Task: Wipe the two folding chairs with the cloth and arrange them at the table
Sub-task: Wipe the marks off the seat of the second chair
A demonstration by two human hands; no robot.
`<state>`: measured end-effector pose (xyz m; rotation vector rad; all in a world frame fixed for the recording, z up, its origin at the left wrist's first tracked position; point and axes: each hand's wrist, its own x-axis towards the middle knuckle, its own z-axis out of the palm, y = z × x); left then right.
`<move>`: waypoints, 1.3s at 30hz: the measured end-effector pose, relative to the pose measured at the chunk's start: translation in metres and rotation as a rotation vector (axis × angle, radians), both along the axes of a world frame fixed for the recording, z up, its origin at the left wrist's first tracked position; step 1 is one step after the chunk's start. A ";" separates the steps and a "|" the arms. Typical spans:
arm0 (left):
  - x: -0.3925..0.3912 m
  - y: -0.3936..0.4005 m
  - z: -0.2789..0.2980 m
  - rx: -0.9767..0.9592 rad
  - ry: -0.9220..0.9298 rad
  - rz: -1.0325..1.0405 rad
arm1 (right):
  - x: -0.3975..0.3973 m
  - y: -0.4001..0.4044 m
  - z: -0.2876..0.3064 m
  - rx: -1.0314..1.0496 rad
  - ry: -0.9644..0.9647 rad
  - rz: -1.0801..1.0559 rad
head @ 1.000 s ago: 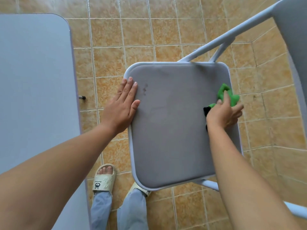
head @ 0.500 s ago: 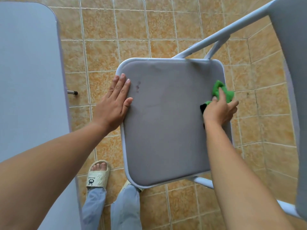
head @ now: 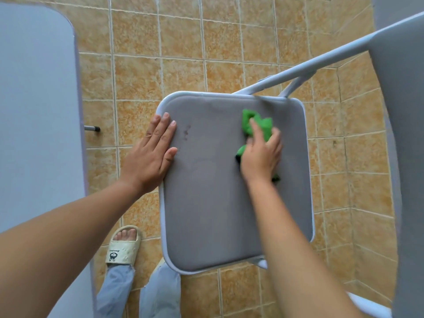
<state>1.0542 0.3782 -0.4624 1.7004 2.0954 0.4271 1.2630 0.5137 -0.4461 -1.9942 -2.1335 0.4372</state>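
A folding chair with a grey padded seat [head: 213, 198] and a white tube frame [head: 305, 67] stands unfolded on the tiled floor below me. My left hand [head: 152, 154] lies flat on the seat's left edge with straight fingers. My right hand [head: 260, 153] presses a crumpled green cloth [head: 257, 123] onto the upper right part of the seat, fingers curled over it. A small dark smudge [head: 186, 131] marks the seat near my left fingertips. The chair's grey backrest [head: 406, 157] rises at the right edge of the view.
A grey table [head: 36, 115] with a rounded corner fills the left side, close to the chair. A thin metal rod [head: 91, 128] sticks out from under its edge. My feet in cream slippers [head: 122, 249] stand just below the seat. Orange floor tiles surround everything.
My right hand has slid the green cloth leftward from the seat's right edge onto the padding. The left hand stays flat on the left edge.
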 end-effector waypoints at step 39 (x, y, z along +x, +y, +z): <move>0.212 -0.081 0.005 -0.230 0.211 0.870 | -0.042 0.021 0.012 0.051 -0.034 0.743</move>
